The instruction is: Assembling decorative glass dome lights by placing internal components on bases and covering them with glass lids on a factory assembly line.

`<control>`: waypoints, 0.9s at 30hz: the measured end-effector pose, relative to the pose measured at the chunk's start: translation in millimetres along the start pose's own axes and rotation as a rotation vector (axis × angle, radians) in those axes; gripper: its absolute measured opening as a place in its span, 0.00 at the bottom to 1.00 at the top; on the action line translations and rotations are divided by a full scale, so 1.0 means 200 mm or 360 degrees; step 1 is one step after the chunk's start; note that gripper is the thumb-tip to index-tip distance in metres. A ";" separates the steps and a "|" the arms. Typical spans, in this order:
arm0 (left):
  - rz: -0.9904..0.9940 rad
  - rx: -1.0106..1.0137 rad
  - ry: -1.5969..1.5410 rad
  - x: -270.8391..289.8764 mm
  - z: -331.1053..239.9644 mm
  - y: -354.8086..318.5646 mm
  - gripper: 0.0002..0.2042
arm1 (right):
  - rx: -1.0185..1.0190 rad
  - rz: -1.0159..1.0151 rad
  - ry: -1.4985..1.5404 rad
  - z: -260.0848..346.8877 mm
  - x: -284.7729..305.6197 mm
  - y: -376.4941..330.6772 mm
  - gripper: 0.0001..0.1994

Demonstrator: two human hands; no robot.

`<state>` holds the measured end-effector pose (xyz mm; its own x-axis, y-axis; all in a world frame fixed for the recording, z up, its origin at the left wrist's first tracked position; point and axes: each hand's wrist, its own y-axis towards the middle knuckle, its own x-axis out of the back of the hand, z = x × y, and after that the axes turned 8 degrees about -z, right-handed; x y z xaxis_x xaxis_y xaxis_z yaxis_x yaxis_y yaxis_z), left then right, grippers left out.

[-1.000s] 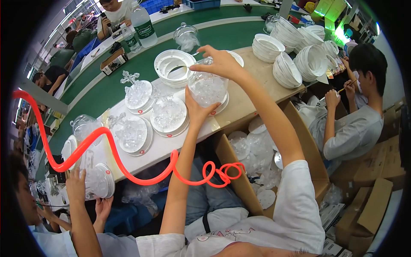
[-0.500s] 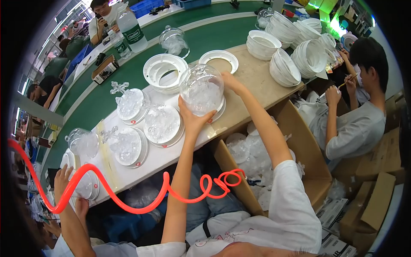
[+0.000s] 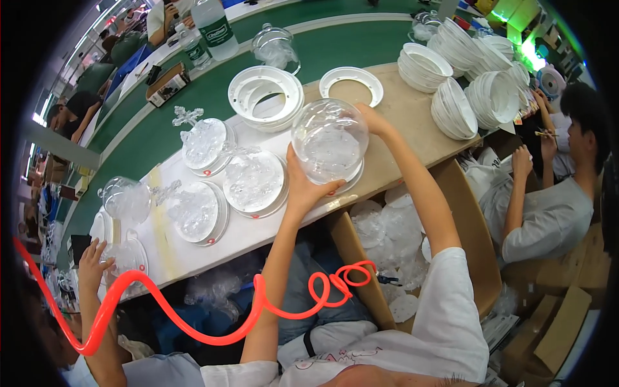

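A clear plastic dome sits on a white round base at the near edge of the workbench. My left hand cups its near left side. My right hand presses on its far right side. Both hands grip the dome between them. To the left lie three similar white bases carrying clear ornamental pieces, one of them with a cross-shaped clear part beside it.
A stack of white rings and a single ring lie behind the dome. Piles of white plates fill the right end. A person in a grey shirt sits at right. Another person's hand works at left. An orange coiled hose crosses below.
The dome has come down from the air onto its white base near the bench edge, with both hands staying on it. My view has shifted closer to the bench.
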<state>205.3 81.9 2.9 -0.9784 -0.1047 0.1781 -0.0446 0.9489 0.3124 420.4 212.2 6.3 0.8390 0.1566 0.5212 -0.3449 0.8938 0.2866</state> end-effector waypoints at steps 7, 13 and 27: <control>-0.0012 -0.0002 -0.0033 0.02 0.03 0.00 0.60 | -0.0019 0.0196 -0.0656 0.16 0.03 0.00 0.17; -0.0027 0.0048 0.0030 0.03 0.00 -0.01 0.60 | 0.0107 -0.0251 0.0648 0.84 0.16 -0.02 0.22; -0.0031 -0.0087 0.0106 0.02 0.00 -0.01 0.57 | 0.0256 -0.0468 -0.0338 0.84 -0.05 0.00 0.10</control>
<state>201.7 78.7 2.7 -0.9619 -0.1441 0.2325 -0.0506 0.9290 0.3665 340.6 140.1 135.8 0.8118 -0.2015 0.5481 -0.1786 0.8079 0.5616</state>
